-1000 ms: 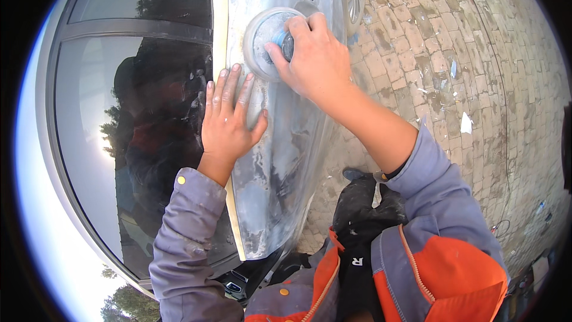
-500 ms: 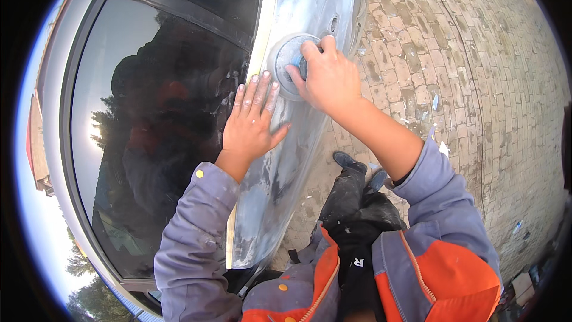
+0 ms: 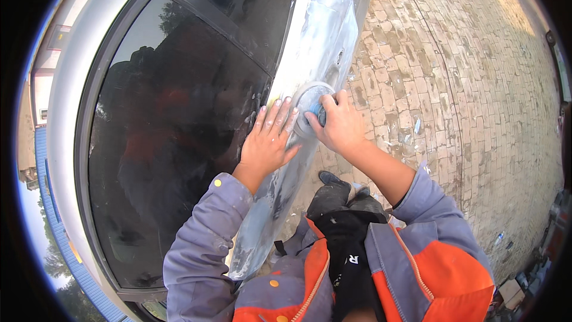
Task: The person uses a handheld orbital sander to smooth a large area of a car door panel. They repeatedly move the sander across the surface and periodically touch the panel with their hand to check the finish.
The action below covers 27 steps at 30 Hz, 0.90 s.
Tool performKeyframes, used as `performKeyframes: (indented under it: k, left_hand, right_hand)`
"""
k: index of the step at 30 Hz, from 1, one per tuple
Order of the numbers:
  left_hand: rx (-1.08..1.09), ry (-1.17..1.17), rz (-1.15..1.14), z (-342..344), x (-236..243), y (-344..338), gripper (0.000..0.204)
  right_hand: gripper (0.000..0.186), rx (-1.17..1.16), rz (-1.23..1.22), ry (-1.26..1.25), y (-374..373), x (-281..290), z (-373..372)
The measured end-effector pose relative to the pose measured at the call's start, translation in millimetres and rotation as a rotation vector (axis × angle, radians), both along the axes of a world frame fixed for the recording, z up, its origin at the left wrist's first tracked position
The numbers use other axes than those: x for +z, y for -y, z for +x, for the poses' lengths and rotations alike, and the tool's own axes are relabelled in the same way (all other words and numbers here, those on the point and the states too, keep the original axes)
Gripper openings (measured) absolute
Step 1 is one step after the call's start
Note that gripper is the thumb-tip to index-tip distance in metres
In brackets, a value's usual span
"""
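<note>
My right hand (image 3: 344, 126) is closed around the blue grip of a round grey sanding pad (image 3: 308, 96). The pad's face rests on the car door panel (image 3: 326, 27), whose surface is patchy white, grey and blue-grey and looks dusty. Just left of the pad, my left hand (image 3: 264, 148) lies flat along the door's upper edge below the window. Its fingers are stretched out, whitened with dust at the tips, and hold nothing. The underside of the pad is hidden against the panel.
A dark side window (image 3: 173, 167) with a black frame fills the left, reflecting trees and a figure. Brick paving (image 3: 417, 95) lies to the right, with scraps scattered on it and a thin cable (image 3: 444, 62) across it. My shoes (image 3: 333, 179) stand near the door.
The view has shifted, so the car and both hands appear lower and further right. The pad, still in my right hand, sits further from the door's handle opening. My left hand stays flat.
</note>
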State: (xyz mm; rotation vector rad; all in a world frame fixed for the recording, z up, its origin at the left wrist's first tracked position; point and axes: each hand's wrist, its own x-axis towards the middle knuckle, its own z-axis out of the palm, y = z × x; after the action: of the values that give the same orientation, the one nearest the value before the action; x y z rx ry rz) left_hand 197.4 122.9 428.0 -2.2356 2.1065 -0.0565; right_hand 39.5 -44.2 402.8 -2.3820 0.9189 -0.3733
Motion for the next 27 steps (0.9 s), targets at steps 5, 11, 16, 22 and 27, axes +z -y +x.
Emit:
performKeyframes:
  k: [5,11,16,22,27]
  left_hand:
    - [-0.070,-0.066,-0.116,-7,22,2,0.080]
    - [0.571,-1.174,0.410,-77,-10,26,0.078]
    - [0.871,-2.189,-0.011,-143,-77,43,0.103]
    - [0.779,-2.142,-0.405,-135,-95,80,0.099]
    - [0.813,-2.301,-0.456,-108,-94,111,0.089]
  right_hand:
    - [0.046,-0.082,0.030,0.064,-4,-4,-5]
    - [0.056,-0.111,0.042,0.063,40,-3,18]
    - [0.064,0.066,0.143,0.041,9,-18,-8]
    - [0.061,0.169,0.070,0.172,33,-25,-1]
    - [0.054,0.198,0.021,0.181,61,-21,12]
